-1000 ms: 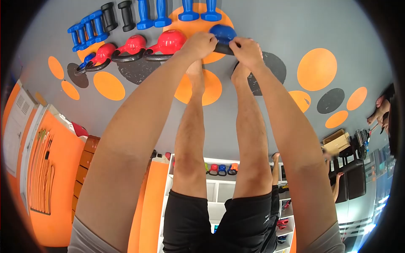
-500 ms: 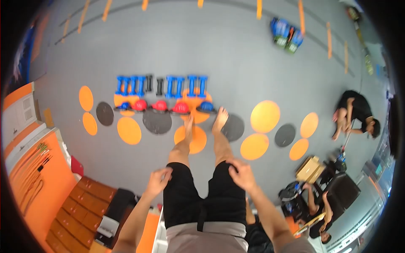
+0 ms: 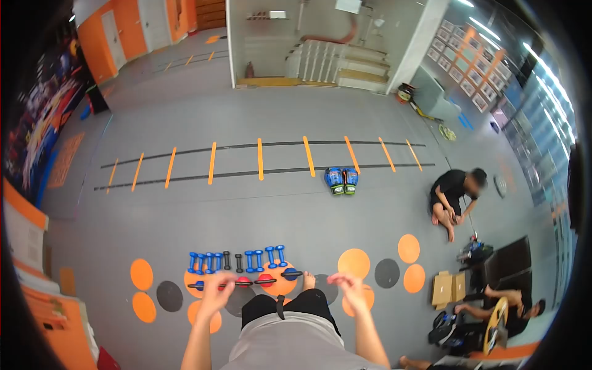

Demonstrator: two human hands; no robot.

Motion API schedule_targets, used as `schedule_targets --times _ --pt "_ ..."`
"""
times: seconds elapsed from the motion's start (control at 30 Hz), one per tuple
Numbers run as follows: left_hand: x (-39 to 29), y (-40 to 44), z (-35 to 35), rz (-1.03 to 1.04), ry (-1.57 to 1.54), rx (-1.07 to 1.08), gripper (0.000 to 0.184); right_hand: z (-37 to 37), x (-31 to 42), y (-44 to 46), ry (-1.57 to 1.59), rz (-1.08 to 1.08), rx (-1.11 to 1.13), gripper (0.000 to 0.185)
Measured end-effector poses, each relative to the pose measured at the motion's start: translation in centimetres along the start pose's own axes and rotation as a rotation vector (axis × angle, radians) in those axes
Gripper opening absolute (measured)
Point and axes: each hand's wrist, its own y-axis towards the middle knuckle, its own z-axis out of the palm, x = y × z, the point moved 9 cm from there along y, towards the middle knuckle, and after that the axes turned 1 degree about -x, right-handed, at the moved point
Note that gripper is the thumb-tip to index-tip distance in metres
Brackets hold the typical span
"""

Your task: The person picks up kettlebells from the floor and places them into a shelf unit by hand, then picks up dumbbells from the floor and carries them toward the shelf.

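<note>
Both hands hang in the air before me, to either side of my black shorts [image 3: 311, 302]. My left hand [image 3: 217, 291] is loosely curled with nothing in it, its fingers slightly apart; in the picture it overlaps the kettlebell row. My right hand [image 3: 348, 290] is also empty, its loosely bent fingers pointing inward. On the floor beyond lie blue dumbbells [image 3: 250, 261] and black dumbbells [image 3: 238, 263] in a row. Nearer me stand a red kettlebell [image 3: 266, 280] and a blue kettlebell [image 3: 291, 274], with others partly hidden by my left hand. Neither hand touches any of these.
Blue boxing gloves [image 3: 341, 181] lie near a floor-marked ladder [image 3: 260, 159]. One person in black [image 3: 453, 194] sits on the floor at right; another [image 3: 524, 320] sits lower right. A cardboard box [image 3: 448, 290] and black chairs [image 3: 507, 268] stand nearby. Orange and dark circles mark the floor.
My view has tilted up, bringing the far glass wall and stairs into sight. Both hands have risen off my thighs and now show lower in view, beside the weights.
</note>
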Motion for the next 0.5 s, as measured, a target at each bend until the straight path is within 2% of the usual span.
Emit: schedule_targets --times 0.03,0.07,0.13,0.2,0.23,0.27,0.37,0.43,0.5 --pt "-4.0 1.9 -2.4 0.037 -0.027 0.012 0.018 0.8 4.1 -1.0 -0.034 -0.047 0.021 0.021" --pt "-8.0 3.1 -5.0 0.167 -0.048 -0.024 0.019 1.6 9.1 -1.9 -0.073 -0.092 0.042 0.023" --pt "-17.8 3.1 -9.9 0.422 -0.151 -0.051 0.020 3.0 21.6 -5.1 -0.145 -0.507 0.139 0.018" --pt "-28.8 -0.1 -14.4 0.781 -0.194 -0.053 0.020 4.6 35.8 -12.5 -0.384 -0.878 0.114 0.018" --pt "-33.4 -2.5 -16.6 0.916 -0.211 -0.066 0.027 5.2 41.3 -17.3 -0.343 -1.138 0.057 0.021" --pt "-38.1 -5.3 -18.7 1.124 -0.215 0.020 0.032 5.7 45.2 -21.6 -0.336 -1.229 0.106 0.023" --pt "-46.2 -13.4 -21.3 1.486 -0.099 0.080 0.034 7.4 55.3 -34.0 -0.365 -1.501 0.265 0.030" --pt "-49.2 -18.0 -20.4 1.649 -0.014 0.136 0.034 9.4 57.0 -38.5 -0.505 -1.616 0.295 0.031" --pt "-50.8 -21.2 -18.4 1.726 0.060 0.186 0.035 10.7 57.3 -40.8 -0.631 -1.675 0.259 0.032"
